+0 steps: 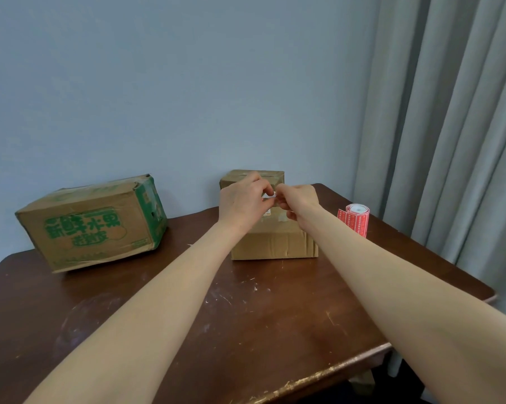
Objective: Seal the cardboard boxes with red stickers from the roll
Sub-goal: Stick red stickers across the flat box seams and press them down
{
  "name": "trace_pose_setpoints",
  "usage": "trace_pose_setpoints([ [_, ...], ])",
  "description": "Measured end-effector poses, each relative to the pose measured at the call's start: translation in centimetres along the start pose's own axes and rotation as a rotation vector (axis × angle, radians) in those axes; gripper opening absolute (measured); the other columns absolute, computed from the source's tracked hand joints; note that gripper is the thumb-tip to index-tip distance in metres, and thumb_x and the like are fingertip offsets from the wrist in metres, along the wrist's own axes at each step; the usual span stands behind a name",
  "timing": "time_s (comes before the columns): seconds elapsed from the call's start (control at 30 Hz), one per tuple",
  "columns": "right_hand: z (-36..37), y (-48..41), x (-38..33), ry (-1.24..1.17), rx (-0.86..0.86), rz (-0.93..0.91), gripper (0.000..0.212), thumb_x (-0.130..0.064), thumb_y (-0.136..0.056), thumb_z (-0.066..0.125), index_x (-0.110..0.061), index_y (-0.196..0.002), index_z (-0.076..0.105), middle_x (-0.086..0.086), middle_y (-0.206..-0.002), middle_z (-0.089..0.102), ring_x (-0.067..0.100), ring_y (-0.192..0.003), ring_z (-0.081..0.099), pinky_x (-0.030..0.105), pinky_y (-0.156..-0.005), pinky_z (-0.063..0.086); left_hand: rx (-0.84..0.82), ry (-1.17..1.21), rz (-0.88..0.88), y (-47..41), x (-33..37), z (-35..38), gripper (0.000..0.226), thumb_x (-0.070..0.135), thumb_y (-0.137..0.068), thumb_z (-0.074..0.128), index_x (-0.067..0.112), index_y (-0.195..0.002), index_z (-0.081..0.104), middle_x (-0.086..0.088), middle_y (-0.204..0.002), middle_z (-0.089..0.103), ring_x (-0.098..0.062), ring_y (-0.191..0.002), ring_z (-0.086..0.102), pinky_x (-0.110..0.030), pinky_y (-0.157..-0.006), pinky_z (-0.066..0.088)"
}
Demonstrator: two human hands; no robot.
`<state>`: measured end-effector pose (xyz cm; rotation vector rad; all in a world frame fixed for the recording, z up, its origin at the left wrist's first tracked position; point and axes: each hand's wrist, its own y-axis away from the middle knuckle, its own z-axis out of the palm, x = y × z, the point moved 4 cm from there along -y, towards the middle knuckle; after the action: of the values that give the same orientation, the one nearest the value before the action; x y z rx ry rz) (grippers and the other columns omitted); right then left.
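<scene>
A plain cardboard box (275,244) stands at the middle of the dark wooden table (246,316). Above its top, my left hand (243,199) and my right hand (299,201) meet, fingers pinched together on a small white piece (270,195), likely a sticker or its backing; its face is hidden. The roll of red stickers (356,218) stands upright to the right of the box, with a loose strip hanging at its left. A larger cardboard box with green print (91,223) lies at the left of the table.
A pale blue wall rises behind the table. Grey curtains (449,126) hang at the right, close to the table's right edge. The table's front edge is worn and chipped.
</scene>
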<state>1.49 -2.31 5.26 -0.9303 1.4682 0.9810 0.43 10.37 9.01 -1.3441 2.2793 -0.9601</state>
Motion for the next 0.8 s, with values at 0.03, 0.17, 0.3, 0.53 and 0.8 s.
trace_pose_setpoints([
  [0.03, 0.0, 0.0, 0.0, 0.000, 0.000, -0.003, 0.014, -0.015, -0.075, 0.057, -0.013, -0.061, 0.062, 0.003, -0.061, 0.058, 0.019, -0.063, 0.048, 0.029, -0.058, 0.040, 0.001, -0.003, -0.001, 0.0, 0.0, 0.0, 0.019, 0.041, -0.089, 0.061, 0.025, -0.094, 0.070, 0.008, -0.100, 0.061, -0.012, -0.082, 0.060, -0.013, -0.050, 0.022],
  [0.17, 0.0, 0.1, -0.1, -0.004, 0.002, -0.008, 0.015, -0.015, -0.075, 0.057, -0.013, -0.061, 0.062, 0.003, -0.063, 0.060, 0.020, -0.064, 0.050, 0.028, -0.057, 0.041, 0.006, -0.045, 0.008, 0.0, 0.2, -0.1, 0.020, 0.040, -0.090, 0.058, 0.025, -0.095, 0.070, 0.008, -0.100, 0.062, -0.013, -0.083, 0.060, -0.020, -0.048, 0.024],
  [0.3, 0.1, 0.1, -0.2, -0.015, -0.008, -0.011, 0.013, -0.016, -0.073, 0.059, -0.014, -0.061, 0.063, 0.003, -0.064, 0.061, 0.020, -0.064, 0.050, 0.029, -0.059, 0.042, 0.006, -0.058, -0.009, -0.1, 0.4, -0.1, 0.021, 0.034, -0.092, 0.054, 0.023, -0.092, 0.071, 0.008, -0.100, 0.063, -0.015, -0.082, 0.060, -0.023, -0.051, 0.028],
  [0.53, 0.0, 0.4, 0.0, -0.153, -0.038, -0.038, 0.016, -0.035, -0.075, 0.067, -0.023, -0.066, 0.063, -0.007, -0.059, 0.054, 0.011, -0.056, 0.047, 0.026, -0.054, 0.034, 0.048, 0.095, -0.169, -1.0, -0.5, -0.6, 0.017, 0.033, -0.090, 0.057, 0.021, -0.083, 0.069, 0.009, -0.091, 0.061, -0.011, -0.076, 0.056, -0.024, -0.056, 0.037],
  [0.8, -2.3, -1.0, 1.1, -0.082, 0.055, -0.048, 0.033, -0.043, -0.078, 0.074, -0.013, -0.091, 0.065, -0.004, -0.079, 0.054, 0.008, -0.063, 0.043, 0.022, -0.052, 0.031, 0.022, 0.903, -0.735, -0.7, -4.0, 0.4, 0.011, 0.025, -0.084, 0.068, 0.017, -0.078, 0.069, 0.008, -0.063, 0.054, -0.010, -0.064, 0.047, -0.022, -0.056, 0.035],
])
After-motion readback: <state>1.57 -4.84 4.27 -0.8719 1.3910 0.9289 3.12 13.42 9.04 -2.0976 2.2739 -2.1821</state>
